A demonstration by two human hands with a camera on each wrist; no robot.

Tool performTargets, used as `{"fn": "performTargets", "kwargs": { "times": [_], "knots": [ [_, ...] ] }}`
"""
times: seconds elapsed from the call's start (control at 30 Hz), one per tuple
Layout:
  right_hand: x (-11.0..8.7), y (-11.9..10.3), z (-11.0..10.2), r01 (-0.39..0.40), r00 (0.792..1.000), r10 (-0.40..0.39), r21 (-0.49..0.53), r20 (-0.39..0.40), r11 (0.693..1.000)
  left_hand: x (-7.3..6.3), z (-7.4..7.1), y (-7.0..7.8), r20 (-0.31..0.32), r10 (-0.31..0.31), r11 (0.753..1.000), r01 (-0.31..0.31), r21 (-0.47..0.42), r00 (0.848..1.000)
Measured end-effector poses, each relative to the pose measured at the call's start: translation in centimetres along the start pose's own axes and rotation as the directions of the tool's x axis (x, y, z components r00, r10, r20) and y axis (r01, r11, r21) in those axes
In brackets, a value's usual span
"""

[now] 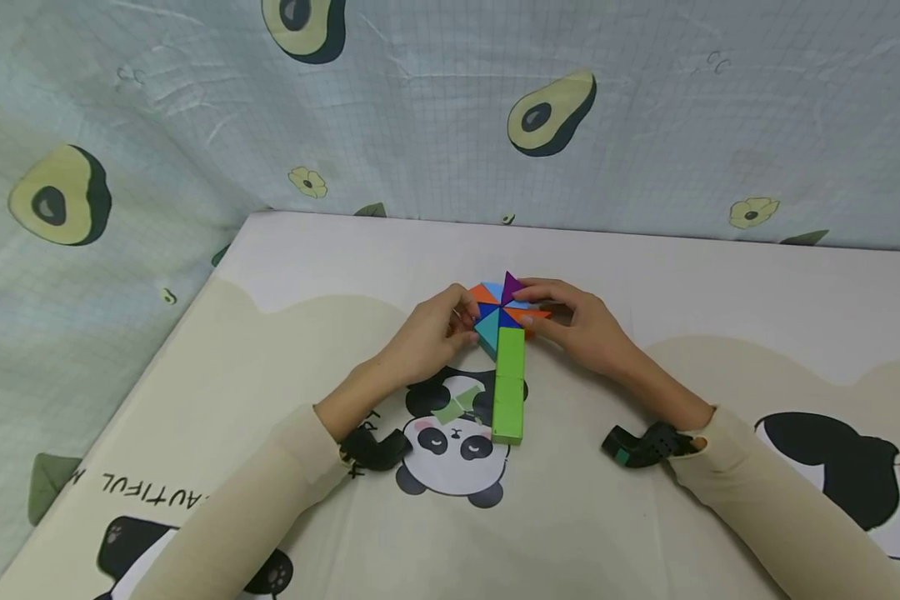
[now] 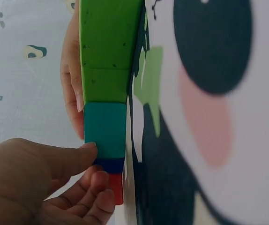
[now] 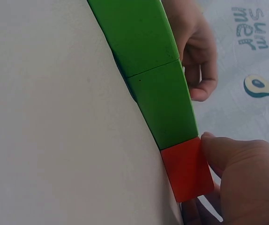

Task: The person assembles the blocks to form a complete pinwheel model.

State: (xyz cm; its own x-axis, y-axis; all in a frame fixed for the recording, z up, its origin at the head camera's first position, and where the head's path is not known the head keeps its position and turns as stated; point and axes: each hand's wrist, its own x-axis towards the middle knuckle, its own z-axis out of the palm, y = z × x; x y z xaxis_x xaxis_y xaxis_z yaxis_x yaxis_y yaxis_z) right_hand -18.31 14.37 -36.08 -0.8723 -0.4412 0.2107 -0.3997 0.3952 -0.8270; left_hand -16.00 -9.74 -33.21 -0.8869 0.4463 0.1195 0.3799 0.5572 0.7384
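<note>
Several triangular blocks lie point to point in a pinwheel, among them a teal one (image 1: 487, 328), a purple one (image 1: 510, 287), a dark blue one (image 1: 509, 320) and an orange one (image 1: 483, 293). Two green blocks (image 1: 508, 408) form a straight stem below it. My left hand (image 1: 433, 335) curls against the pinwheel's left side, thumb on the teal block (image 2: 105, 129), fingers beside a red face (image 2: 116, 189). My right hand (image 1: 581, 323) curls round the right side, index finger at the purple block, thumb on an orange-red block (image 3: 188, 169). Hands partly hide the outer blocks.
The blocks lie on a pale table cover (image 1: 570, 517) printed with pandas. Behind and to the left hangs a light cloth (image 1: 435, 142) with avocado prints. Black wrist devices (image 1: 377, 450) sit near both cuffs.
</note>
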Motion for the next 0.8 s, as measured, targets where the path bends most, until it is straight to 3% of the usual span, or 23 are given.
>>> {"fn": "performTargets", "kwargs": {
  "times": [0.23, 0.4, 0.57, 0.67, 0.8],
  "knots": [
    [-0.1, -0.3, 0.0, -0.02, 1.0, 0.02, -0.007, -0.002, 1.0, 0.2, -1.1, -0.1, -0.075, 0.029, 1.0, -0.029, 0.0, 0.997],
    [-0.1, -0.4, -0.1, -0.023, 1.0, 0.023, -0.003, 0.0, 1.0, 1.6, -1.6, -0.2, -0.13, -0.005, 1.0, 0.005, 0.003, 0.991],
    [-0.2, -0.3, -0.1, -0.029, 1.0, 0.029, 0.01, -0.003, 1.0, 3.2, -1.3, -0.3, -0.088, -0.098, 0.993, 0.092, -0.07, 0.991],
    [-0.3, -0.3, -0.1, -0.029, 1.0, 0.029, 0.018, -0.001, 0.999, 3.5, -0.9, -0.4, -0.05, -0.145, 0.983, 0.138, -0.123, 0.988],
    [-0.2, -0.3, -0.1, -0.018, 1.0, 0.018, 0.028, 0.0, 0.999, 3.5, -0.5, -0.4, -0.036, -0.15, 0.976, 0.143, -0.164, 0.988]
  ]
}}
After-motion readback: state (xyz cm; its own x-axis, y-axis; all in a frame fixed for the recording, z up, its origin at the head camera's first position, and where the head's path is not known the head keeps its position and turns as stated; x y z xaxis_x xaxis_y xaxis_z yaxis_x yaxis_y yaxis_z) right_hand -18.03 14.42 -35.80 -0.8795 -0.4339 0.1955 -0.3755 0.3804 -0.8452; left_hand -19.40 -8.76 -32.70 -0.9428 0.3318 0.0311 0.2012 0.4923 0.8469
